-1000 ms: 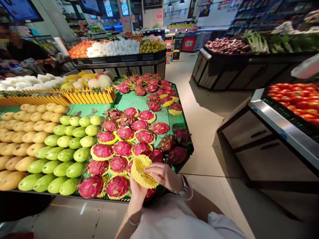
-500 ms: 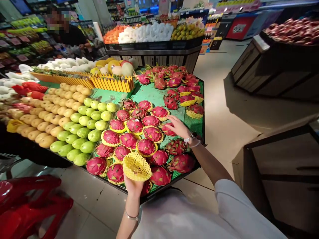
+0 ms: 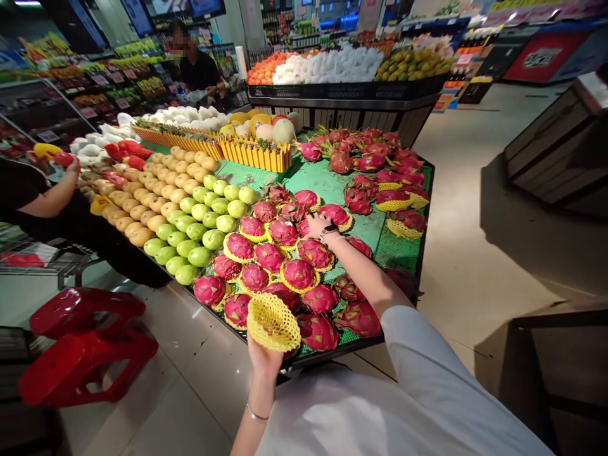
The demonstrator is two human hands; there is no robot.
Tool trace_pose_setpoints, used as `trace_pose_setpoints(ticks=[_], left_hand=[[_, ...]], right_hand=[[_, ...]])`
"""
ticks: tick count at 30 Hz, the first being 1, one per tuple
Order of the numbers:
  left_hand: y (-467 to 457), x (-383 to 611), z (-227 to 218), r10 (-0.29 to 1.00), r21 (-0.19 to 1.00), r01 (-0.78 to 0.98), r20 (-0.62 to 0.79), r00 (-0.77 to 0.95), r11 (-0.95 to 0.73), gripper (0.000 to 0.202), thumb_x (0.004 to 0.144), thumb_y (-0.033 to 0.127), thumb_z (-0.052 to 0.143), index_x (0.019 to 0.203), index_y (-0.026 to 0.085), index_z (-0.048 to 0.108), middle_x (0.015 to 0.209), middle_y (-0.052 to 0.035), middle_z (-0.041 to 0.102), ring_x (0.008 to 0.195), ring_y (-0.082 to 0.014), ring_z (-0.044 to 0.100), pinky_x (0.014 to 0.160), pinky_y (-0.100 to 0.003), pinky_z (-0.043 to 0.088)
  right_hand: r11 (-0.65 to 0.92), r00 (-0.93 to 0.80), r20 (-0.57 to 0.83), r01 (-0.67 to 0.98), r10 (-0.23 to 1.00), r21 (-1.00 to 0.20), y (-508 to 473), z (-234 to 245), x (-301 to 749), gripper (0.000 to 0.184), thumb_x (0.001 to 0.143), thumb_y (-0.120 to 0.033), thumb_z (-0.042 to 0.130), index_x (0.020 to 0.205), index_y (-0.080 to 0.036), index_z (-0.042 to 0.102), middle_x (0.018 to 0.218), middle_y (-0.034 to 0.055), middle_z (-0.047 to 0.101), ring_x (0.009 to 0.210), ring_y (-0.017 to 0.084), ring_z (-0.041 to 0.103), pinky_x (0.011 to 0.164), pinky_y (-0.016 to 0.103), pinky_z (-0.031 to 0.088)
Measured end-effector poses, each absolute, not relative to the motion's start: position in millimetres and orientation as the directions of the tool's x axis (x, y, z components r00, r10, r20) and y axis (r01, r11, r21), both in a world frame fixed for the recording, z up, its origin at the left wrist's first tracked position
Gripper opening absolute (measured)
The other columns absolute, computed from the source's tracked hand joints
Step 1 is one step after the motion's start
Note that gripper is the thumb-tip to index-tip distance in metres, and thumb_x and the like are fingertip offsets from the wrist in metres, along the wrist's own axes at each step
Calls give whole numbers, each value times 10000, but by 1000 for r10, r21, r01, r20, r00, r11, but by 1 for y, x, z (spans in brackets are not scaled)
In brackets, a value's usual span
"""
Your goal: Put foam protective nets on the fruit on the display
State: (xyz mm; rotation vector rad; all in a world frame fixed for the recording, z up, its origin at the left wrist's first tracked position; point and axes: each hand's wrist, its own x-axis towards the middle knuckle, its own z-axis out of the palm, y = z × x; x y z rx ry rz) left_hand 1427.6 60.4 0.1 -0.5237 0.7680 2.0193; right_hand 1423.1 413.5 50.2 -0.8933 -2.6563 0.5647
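My left hand [image 3: 264, 358] is closed on a yellow foam net sleeve [image 3: 272, 323], held up over the near edge of the green display table [image 3: 327, 183]. My right hand [image 3: 316, 225] reaches far over the table and rests on a dragon fruit [image 3: 304, 227] in the middle of the pile; a watch sits on its wrist. The fingers curl down over the fruit. Pink dragon fruits [image 3: 298, 275], many in yellow nets, lie around both hands.
Green mangoes [image 3: 199, 221] and yellow mangoes [image 3: 152, 196] fill the table's left part. Another person's arm [image 3: 42, 199] reaches in at the far left. Red baskets [image 3: 80, 345] stand on the floor at lower left. A person in black [image 3: 197, 63] stands behind.
My right hand has left the net sleeve and reached further out over the pile to a dragon fruit. The view has swung left. My left hand still holds the sleeve.
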Motion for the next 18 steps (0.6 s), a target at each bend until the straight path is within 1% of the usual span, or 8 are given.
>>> trace_pose_setpoints(ticks=[3,5,8,10,12,14,16,18], left_hand=[[61,1423,6,616,324,-848,-585,-528,-418,398,923,503,399,1103,313,698,1081,-29,727,1052,-242,654,1067,-503,407],[65,1419,10,636,314,-857,-576,-514,-408,420,931,507,368,1089,310,704,1083,-32,727,1052,-242,653,1071,-512,398],[73,1411,14,665,301,-871,-563,-491,-388,420,932,498,368,1083,298,705,1098,-40,723,1074,-244,644,1079,-502,388],[82,1404,19,669,324,-859,-538,-512,-397,395,919,492,408,1096,292,698,1126,-39,713,1116,-244,623,1085,-478,387],[94,1397,25,647,369,-826,-514,-564,-426,394,909,493,427,1107,279,693,1162,-35,699,1163,-242,596,1092,-452,386],[108,1390,34,613,414,-779,-482,-626,-471,407,906,495,424,1112,265,690,1208,-33,680,1205,-240,568,1097,-429,386],[121,1384,41,596,446,-739,-439,-672,-504,419,907,501,413,1112,259,687,1246,-28,661,1231,-235,551,1091,-407,397],[134,1379,47,605,469,-720,-398,-690,-511,456,907,537,385,1110,261,686,1251,-29,657,1234,-234,552,1071,-400,420]], right_hand=[[706,-726,162,550,668,-447,406,50,1427,377,931,-378,577,1232,-153,550,1255,100,555,1097,234,573,932,454,499],[680,-690,170,583,703,-445,403,49,1432,399,922,-384,585,1247,-157,537,1273,103,542,1128,247,554,964,478,468],[639,-636,177,633,751,-436,403,45,1441,638,797,-381,724,1307,-100,467,1258,182,548,1197,326,495,1034,521,380],[590,-577,204,632,791,-503,404,44,1447,801,702,-359,794,1338,-64,406,1254,234,549,1228,363,465,1053,500,361],[507,-490,236,548,839,-666,405,46,1455,838,684,-360,787,1353,-93,360,1296,232,529,1232,343,481,1041,454,399],[422,-401,265,379,877,-824,402,54,1464,829,684,-384,765,1349,-142,333,1341,210,499,1205,307,525,1017,424,443],[396,-354,308,211,883,-894,392,69,1474,826,676,-420,753,1336,-181,319,1350,187,489,1164,283,566,1004,416,469],[408,-348,356,84,867,-909,374,88,1486,796,681,-455,737,1319,-212,327,1319,152,512,1140,270,584,1005,418,481]])
